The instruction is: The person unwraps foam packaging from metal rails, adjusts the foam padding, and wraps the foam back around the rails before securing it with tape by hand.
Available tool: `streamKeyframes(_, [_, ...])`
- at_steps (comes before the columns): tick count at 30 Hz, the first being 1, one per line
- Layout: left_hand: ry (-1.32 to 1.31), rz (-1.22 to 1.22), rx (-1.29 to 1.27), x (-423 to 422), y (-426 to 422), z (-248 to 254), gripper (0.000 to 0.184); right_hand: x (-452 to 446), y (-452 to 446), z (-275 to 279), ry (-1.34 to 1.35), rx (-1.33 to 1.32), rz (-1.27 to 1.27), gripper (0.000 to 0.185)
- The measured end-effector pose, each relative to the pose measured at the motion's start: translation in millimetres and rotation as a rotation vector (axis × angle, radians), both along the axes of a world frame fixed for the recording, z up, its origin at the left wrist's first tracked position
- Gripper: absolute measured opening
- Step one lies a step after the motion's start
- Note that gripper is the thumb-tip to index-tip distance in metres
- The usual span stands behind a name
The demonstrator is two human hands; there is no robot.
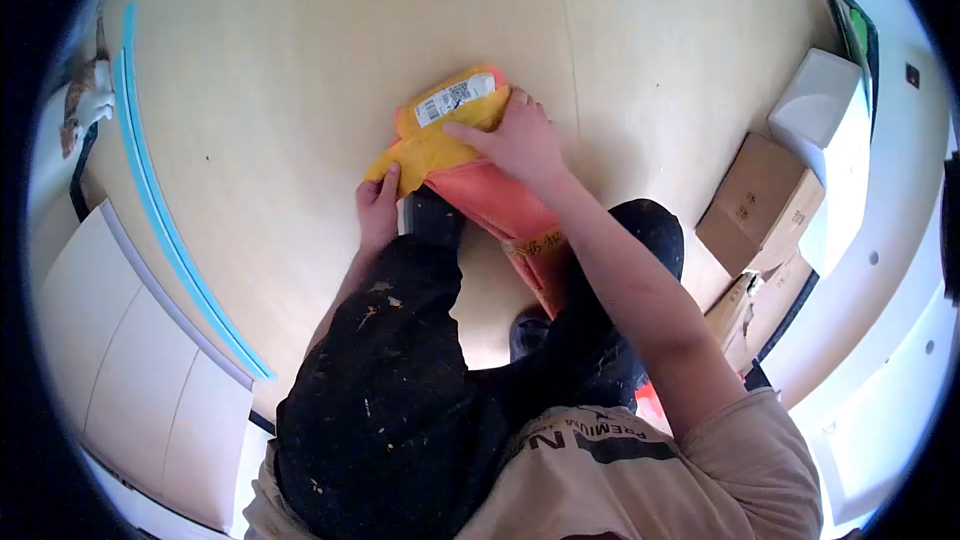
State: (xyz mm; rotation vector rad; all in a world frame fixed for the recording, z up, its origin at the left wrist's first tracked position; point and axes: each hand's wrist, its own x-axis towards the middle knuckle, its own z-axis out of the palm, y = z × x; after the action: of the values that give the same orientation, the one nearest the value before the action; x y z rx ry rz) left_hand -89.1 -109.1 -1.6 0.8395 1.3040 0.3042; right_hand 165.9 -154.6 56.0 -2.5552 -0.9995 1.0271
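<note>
- where is the red package (490, 198)?
- between the legs. the left hand (378, 208) pinches its yellow wrapping (425, 152), the right hand (520, 140) grasps near the label (455, 100). contents are hidden.

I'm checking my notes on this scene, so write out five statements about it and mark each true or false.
1. The right hand touches the yellow wrapping. True.
2. The left hand rests on a cardboard box. False: the left hand holds an edge of the yellow wrapping.
3. A white label is on the yellow wrapping. True.
4. The cat is at the picture's right. False: the cat is at the far left, beyond the blue strip.
5. The trousers are dark, with pale marks. True.
</note>
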Motion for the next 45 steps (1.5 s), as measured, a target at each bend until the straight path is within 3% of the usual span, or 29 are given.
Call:
streamKeyframes(4, [0.222,-0.083,0.276,40.2,-8.2,4.1,0.035,-5.9,5.6,2.5,-0.031,0.044,-0.033,0.094])
streamKeyframes(6, [0.405,-0.411,0.461,41.7,-0.1,-7.2,0.040,-3.0,7.7,3.3,0.061,0.046,-0.086,0.090])
streamKeyframes(7, [0.390,-0.438,0.283,44.9,7.4,2.4,0.043,-4.2,6.7,1.9,0.063,0.041,-0.087,0.090])
streamKeyframes(14, [0.329,-0.337,0.439,57.4,3.3,-10.7,0.037,-0.9,14.4,-9.3,0.025,0.062,-0.125,0.075])
streamKeyframes(16, [0.390,-0.600,0.365,58.0,16.5,-23.9,0.038,1.8,14.0,-7.9,0.000,0.038,-0.117,0.073])
streamKeyframes(17, [0.389,-0.597,0.365,55.5,25.5,-29.1,0.038,0.7,14.4,-9.6,-0.005,0.030,-0.106,0.072])
streamKeyframes(19, [0.408,-1.166,0.308,54.9,48.4,-39.1,0.042,2.9,17.9,-7.8,-0.022,0.039,-0.100,0.071])
streamKeyframes(20, [0.405,-1.167,0.322,52.2,54.2,-37.9,0.042,3.7,19.0,-5.5,-0.019,0.030,-0.095,0.072])
streamKeyframes(22, [0.323,-0.753,-0.250,51.0,60.7,-18.5,0.049,2.2,14.1,-0.4,-0.020,0.015,-0.109,0.073])
streamKeyframes(24, [-0.083,-0.229,-0.333,37.8,51.8,22.1,0.056,7.6,12.0,-5.7,0.041,0.075,-0.128,0.082])
streamKeyframes(26, [-0.409,0.010,-0.610,33.1,57.3,52.4,0.059,8.2,11.6,-9.3,-0.005,0.080,-0.117,0.082])
streamKeyframes(29, [-0.205,0.092,-0.595,96.3,52.9,54.7,0.056,-0.5,4.8,-16.6,-0.007,0.083,-0.097,0.085])
streamKeyframes(31, [-0.306,0.109,-0.569,107.6,46.9,28.7,0.055,22.8,5.2,-28.4,-0.001,0.120,-0.113,0.087])
streamKeyframes(33, [-0.383,0.118,-0.567,101.5,37.2,19.3,0.054,39.1,-15.4,-35.5,0.273,0.182,0.061,0.091])
streamKeyframes(34, [-0.383,0.119,-0.513,103.1,35.6,20.6,0.053,50.0,-34.3,-17.5,0.269,0.182,0.026,0.091])
streamKeyframes(36, [-0.402,0.088,-0.465,120.2,38.2,19.0,0.052,97.4,-88.0,17.6,0.489,0.114,0.427,0.096])
streamKeyframes(38, [-0.171,0.076,-0.232,126.1,36.1,18.3,0.049,125.4,-168.4,0.7,0.708,-0.053,0.480,0.103])
streamKeyframes(40, [-0.094,0.079,-0.199,130.6,30.3,11.3,0.048,120.5,-278.3,9.9,0.561,-0.241,0.409,0.116])
streamKeyframes(42, [-0.042,0.085,-0.140,142.4,36.9,3.2,0.047,89.7,-385.6,17.4,0.480,-0.256,0.244,0.107])
streamKeyframes(45, [-0.072,0.092,-0.166,140.7,46.1,-17.1,0.049,38.7,-475.9,39.1,0.479,-0.350,0.001,0.090])
